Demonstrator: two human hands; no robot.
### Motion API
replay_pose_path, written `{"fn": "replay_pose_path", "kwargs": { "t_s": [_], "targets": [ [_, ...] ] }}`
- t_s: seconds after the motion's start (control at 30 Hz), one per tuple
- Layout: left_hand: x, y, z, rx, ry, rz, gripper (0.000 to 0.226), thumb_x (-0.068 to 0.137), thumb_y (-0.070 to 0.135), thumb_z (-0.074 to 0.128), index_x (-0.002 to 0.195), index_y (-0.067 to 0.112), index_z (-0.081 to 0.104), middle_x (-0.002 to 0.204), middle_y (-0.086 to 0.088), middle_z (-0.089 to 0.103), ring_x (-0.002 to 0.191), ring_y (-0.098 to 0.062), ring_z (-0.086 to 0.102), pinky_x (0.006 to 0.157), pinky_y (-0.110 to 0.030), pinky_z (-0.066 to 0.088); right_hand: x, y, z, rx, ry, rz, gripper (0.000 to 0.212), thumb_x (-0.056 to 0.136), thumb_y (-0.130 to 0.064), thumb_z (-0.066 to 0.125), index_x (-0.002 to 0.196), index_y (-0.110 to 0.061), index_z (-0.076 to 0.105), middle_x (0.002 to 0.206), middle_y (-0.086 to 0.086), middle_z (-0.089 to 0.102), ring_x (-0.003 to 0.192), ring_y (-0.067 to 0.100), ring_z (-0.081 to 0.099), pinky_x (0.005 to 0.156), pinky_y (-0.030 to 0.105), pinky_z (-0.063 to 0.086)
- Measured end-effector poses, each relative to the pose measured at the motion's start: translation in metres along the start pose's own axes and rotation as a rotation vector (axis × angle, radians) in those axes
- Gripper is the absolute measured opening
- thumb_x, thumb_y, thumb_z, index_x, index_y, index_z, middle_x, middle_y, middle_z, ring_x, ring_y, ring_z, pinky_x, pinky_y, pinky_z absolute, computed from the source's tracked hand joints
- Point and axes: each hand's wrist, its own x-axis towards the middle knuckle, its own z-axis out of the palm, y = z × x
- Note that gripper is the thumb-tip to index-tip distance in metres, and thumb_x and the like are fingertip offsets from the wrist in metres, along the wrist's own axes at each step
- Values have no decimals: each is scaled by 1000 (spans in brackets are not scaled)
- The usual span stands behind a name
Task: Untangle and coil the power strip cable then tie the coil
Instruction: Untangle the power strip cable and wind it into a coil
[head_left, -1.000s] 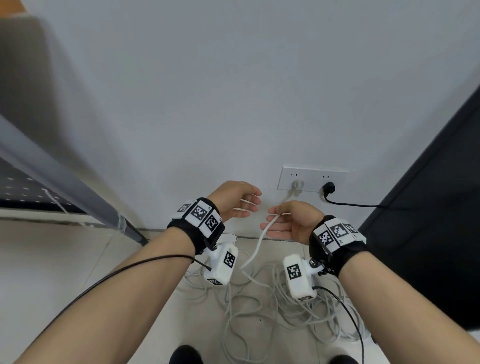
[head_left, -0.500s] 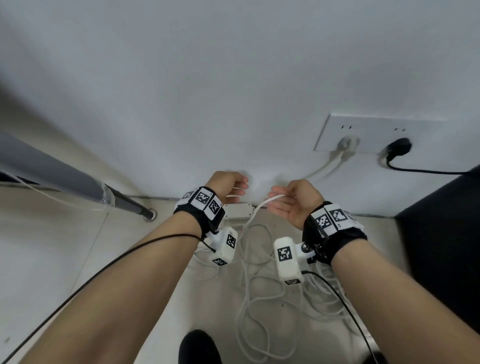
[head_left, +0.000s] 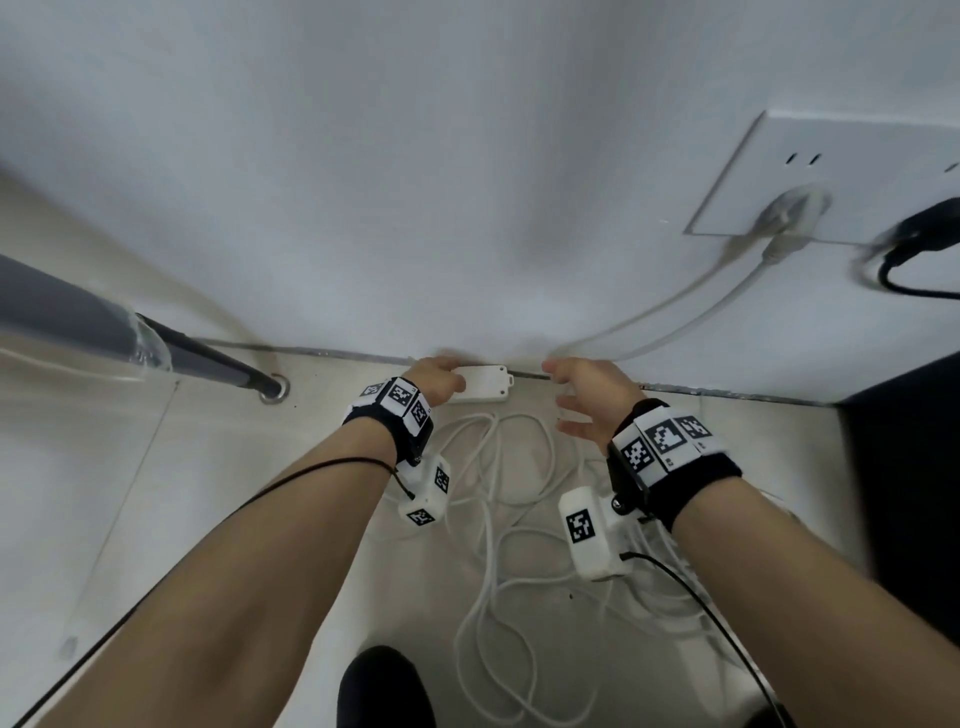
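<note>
A small white power strip (head_left: 483, 383) lies on the floor against the wall. My left hand (head_left: 434, 382) grips its left end, thumb on top. My right hand (head_left: 592, 400) hovers just right of the strip with fingers spread and nothing held. The strip's white cable (head_left: 488, 519) lies in tangled loops on the floor below and between both wrists. One stretch of it climbs from behind my right hand to a white plug (head_left: 789, 218) in the wall outlet plate (head_left: 831, 156).
A black plug (head_left: 919, 234) with a black cord sits in the same plate, far right. A grey slanted pole (head_left: 208, 358) meets the floor at the left. A dark cabinet (head_left: 909, 467) stands at the right. My dark shoe (head_left: 384, 686) is at the bottom.
Both hands dropped toward the floor and the view came closer to the wall. My left hand took hold of the power strip. The cable that lay across my right palm has left it.
</note>
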Motion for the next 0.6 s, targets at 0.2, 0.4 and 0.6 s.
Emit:
{"fn": "replay_pose_path", "kwargs": {
  "t_s": [0.2, 0.4, 0.6],
  "targets": [
    [7, -12, -4, -62, 114, 3, 58, 90, 10, 56, 145, 23, 45, 141, -8, 52, 122, -25, 52, 94, -24, 39, -1, 8, 18, 14, -59, 143, 29, 91, -22, 57, 119, -18, 51, 115, 6, 46, 110, 27, 58, 74, 39, 55],
    [16, -17, -2, 258, 111, 8, 59, 89, 13, 55, 143, 33, 43, 135, -11, 52, 122, -35, 49, 95, -35, 46, 3, 12, 23, 8, -108, 151, 35, 93, -22, 54, 128, -16, 55, 129, 7, 49, 113, 24, 59, 79, 39, 54],
    [31, -23, 15, 518, 116, -52, 59, 86, 20, 61, 142, 26, 44, 145, -8, 33, 133, -36, 28, 110, -42, 35, 7, 13, 24, -12, -121, 140, 36, 92, -23, 55, 127, -14, 57, 124, 6, 56, 107, 23, 62, 74, 37, 54]
  ]
}}
